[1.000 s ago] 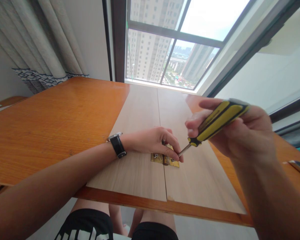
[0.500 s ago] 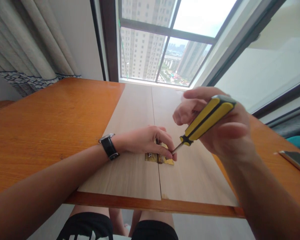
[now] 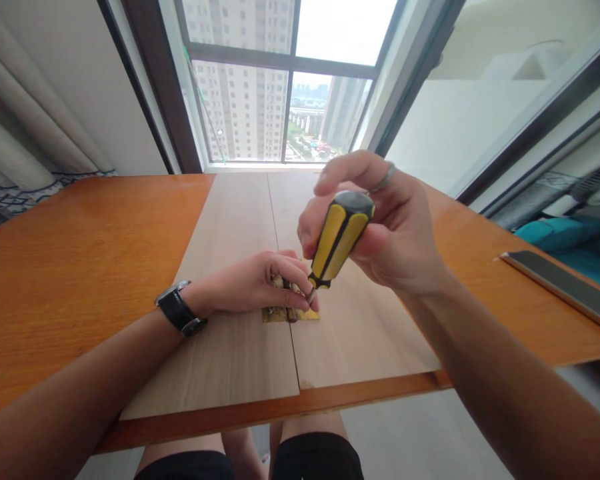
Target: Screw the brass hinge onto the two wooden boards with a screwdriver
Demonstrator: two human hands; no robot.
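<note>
A yellow-and-black screwdriver (image 3: pixel 341 239) slants down to the left, with my right hand (image 3: pixel 397 233) closed around its handle. Its metal shaft ends at the fingertips of my left hand (image 3: pixel 253 283). There the thumb and index finger pinch together, and whatever they hold is hidden. Beneath the left fingers lies a brass-coloured hinge (image 3: pixel 275 315), flat across the seam between two pale wooden boards. Part of the hinge is covered by the hand. The left board (image 3: pixel 215 363) and the right board (image 3: pixel 365 333) lie side by side.
The boards rest on an orange-brown wooden table (image 3: pixel 105 260), whose front edge runs above my knees. At the right lies a long dark flat object (image 3: pixel 560 287), near teal fabric (image 3: pixel 555 233). A window (image 3: pixel 285 113) stands behind the table, with a curtain (image 3: pixel 25 113) at left.
The view has swung right, shifting everything leftward in the picture. The screwdriver now stands more upright, and my right hand has turned around it. My left hand keeps its pinch over the hinge.
</note>
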